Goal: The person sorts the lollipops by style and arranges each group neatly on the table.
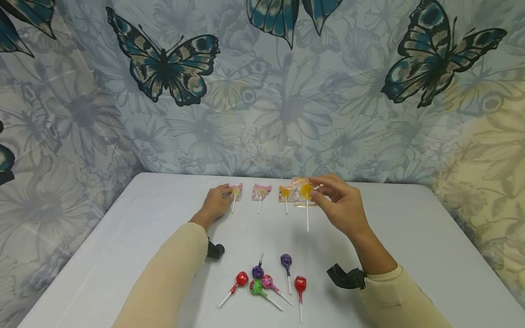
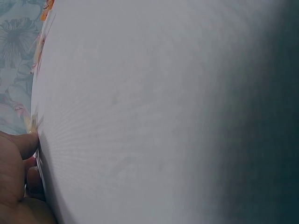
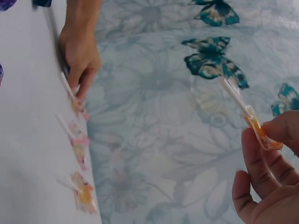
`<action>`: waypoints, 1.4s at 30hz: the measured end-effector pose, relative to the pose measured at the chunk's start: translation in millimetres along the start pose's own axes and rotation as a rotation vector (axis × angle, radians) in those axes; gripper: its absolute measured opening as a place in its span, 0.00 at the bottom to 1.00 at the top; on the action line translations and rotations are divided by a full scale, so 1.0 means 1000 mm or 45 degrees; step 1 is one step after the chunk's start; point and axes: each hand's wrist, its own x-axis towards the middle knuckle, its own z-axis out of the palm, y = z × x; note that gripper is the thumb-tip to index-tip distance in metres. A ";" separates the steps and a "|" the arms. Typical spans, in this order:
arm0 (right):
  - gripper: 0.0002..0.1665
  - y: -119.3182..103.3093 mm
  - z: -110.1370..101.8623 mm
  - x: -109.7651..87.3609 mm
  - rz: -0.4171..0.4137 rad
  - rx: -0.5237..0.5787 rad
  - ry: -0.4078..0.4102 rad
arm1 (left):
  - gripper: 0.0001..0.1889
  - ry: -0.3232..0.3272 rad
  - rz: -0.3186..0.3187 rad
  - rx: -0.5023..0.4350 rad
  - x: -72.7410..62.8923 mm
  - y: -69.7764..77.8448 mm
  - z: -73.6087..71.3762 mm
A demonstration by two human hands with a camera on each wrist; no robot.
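Note:
In the head view my right hand (image 1: 343, 202) pinches a yellow-orange lollipop (image 1: 306, 191) by the side of its clear, printed wrapper, raised above the table with its white stick hanging down. The right wrist view shows that lollipop (image 3: 256, 125) between thumb and fingers. My left hand (image 1: 216, 202) rests low at the table's far side, thumb and finger pinching the wrapper edge of a pale yellow lollipop (image 1: 235, 191) in pinkish wrapping. To its right lie a pink-wrapped lollipop (image 1: 260, 191) and an orange lollipop (image 1: 285, 193), sticks toward me.
Nearer me on the white table (image 1: 123, 255) lie several round lollipops: two red (image 1: 301, 283), two purple (image 1: 286, 260), one green (image 1: 256, 287), one pink (image 1: 267, 281). Black wrist mounts (image 1: 346, 277) stick out from both sleeves. A butterfly-patterned backdrop (image 1: 295, 127) stands behind the table.

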 end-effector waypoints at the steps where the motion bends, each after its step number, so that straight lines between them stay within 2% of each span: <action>1: 0.21 0.001 0.000 0.001 0.005 -0.009 0.004 | 0.19 0.001 0.003 0.001 0.000 0.000 0.000; 4: 0.19 0.000 0.001 0.006 0.041 -0.040 0.004 | 0.19 0.003 0.007 0.000 0.000 0.000 0.000; 8: 0.18 -0.004 0.002 0.012 0.147 -0.103 0.002 | 0.19 0.008 0.005 -0.008 0.000 0.000 0.001; 11: 0.18 0.007 -0.001 0.013 0.218 -0.134 0.008 | 0.19 0.010 0.004 0.004 0.001 0.000 0.001; 19: 0.19 0.050 -0.013 0.015 0.306 -0.177 0.029 | 0.19 0.006 -0.019 0.007 0.002 -0.001 0.002; 26: 0.19 0.070 -0.017 0.019 0.461 -0.186 0.036 | 0.19 0.007 -0.010 0.010 0.002 -0.002 0.002; 34: 0.20 0.091 -0.020 0.018 0.587 -0.139 0.022 | 0.19 0.009 -0.021 0.006 0.001 -0.001 0.003; 42: 0.21 0.113 -0.019 0.016 0.746 -0.225 0.015 | 0.19 0.011 -0.029 0.019 0.002 -0.001 0.003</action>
